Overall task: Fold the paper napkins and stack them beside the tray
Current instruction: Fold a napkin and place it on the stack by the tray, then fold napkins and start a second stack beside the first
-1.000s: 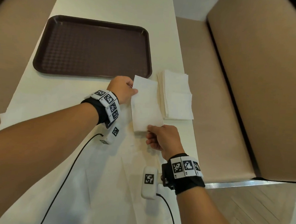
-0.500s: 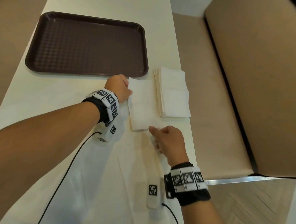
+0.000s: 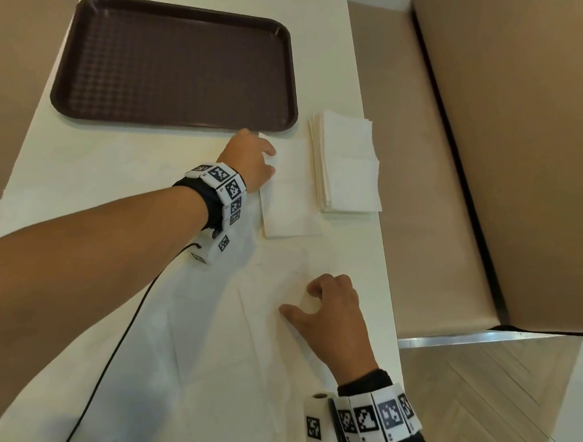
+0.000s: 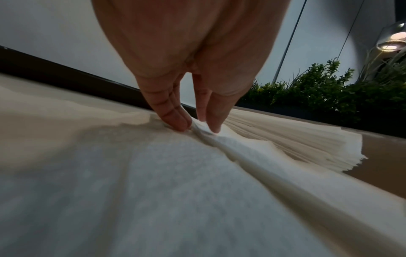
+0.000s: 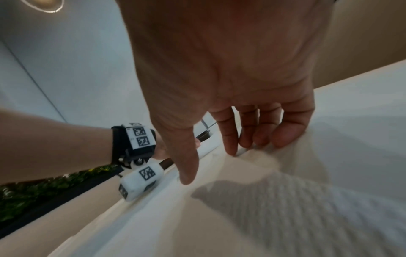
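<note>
- Folded napkin (image 3: pixel 293 200) lies flat on the white table (image 3: pixel 117 164), just beside the napkin stack (image 3: pixel 348 166) and near the brown tray (image 3: pixel 177 62).
- Left hand (image 3: pixel 249 161) rests on the folded napkin's far left corner; its fingers (image 4: pixel 175 120) are nearly straight, tips pressing the paper.
- Right hand (image 3: pixel 329 310) is spread, fingers bent, tips touching an unfolded napkin (image 3: pixel 267 338) lying flat nearer the person; it grips nothing.
</note>
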### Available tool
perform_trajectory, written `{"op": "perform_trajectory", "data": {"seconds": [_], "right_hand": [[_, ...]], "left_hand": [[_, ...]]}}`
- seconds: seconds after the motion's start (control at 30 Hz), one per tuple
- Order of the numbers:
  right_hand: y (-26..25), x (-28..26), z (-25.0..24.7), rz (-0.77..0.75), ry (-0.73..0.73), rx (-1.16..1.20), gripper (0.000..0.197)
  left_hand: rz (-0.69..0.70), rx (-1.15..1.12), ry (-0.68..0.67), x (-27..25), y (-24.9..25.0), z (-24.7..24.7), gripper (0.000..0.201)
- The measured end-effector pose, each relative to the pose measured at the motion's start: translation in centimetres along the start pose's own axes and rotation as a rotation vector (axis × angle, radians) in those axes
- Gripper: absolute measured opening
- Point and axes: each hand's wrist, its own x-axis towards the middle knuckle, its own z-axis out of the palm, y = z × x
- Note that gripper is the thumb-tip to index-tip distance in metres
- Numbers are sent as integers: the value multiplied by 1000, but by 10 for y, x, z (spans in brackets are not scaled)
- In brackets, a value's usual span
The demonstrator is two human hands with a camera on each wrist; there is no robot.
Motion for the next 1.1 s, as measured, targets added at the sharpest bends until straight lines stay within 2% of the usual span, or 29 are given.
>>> {"op": "perform_trajectory", "data": {"seconds": [0.07,0.17,0.33,0.5,0.63,0.77,0.83,0.9,1.0,1.1], "right_hand": [[0,-4,4,-41,9,-59,46],[0,-6,9,-78,32,-82,31],[9,-5,7,-39,149,175,6],[14,-5,-5,-83,294,246,7],[12,-4,-21,-181,389,341,10],[5,0,-33,-244,336,516,20],[2,3,-36,-275,276,573,19],[0,7,-38,-283,244,607,15],[-2,15,-44,-177,258,681,11],[5,16,-46,51,173,724,43]], "left_hand": [[-7,-26,7,-5,1,-4,36],[16,-51,9,-21,-5,-17,35],[146,-3,-88,-67,-21,-39,24],[275,-36,-333,-118,-33,-44,18],[292,-64,-501,-134,-34,-39,35],[221,-116,-618,-140,-27,-31,59],[200,-133,-646,-141,-24,-29,60],[202,-163,-666,-140,-21,-30,52],[157,-343,-672,-139,-15,-39,44],[122,-587,-610,-138,-8,-54,55]]}}
